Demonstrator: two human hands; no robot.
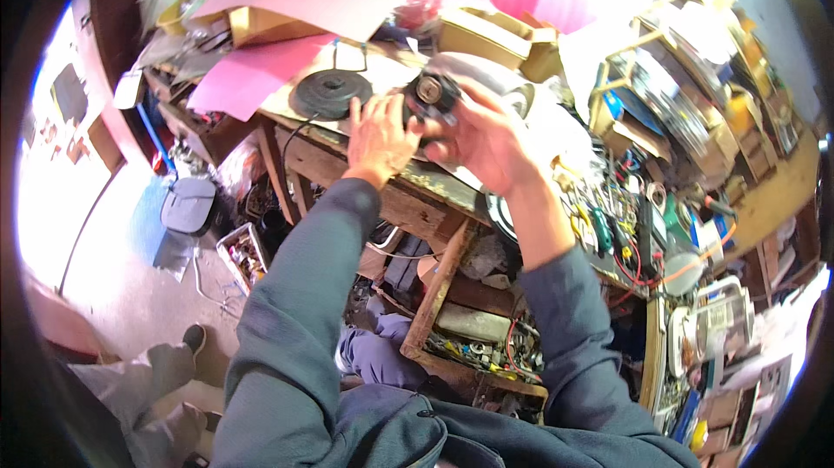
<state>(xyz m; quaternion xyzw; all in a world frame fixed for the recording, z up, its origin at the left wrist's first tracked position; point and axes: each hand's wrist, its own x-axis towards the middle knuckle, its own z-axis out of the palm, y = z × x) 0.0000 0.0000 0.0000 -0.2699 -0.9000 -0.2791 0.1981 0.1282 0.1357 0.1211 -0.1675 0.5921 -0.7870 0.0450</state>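
Saw a black cord [295,131] beside a flat, round black disc [332,92] on the worktop [385,77]. Next to that, saw the left hand [380,136] with bent fingers beside the dark part [433,91]; could not tell if holding on. Last, saw the right hand [484,132] gripping that dark part, up over the worktop. Looked like work only partway done, with the part not yet put down. Could not tell any finished steps
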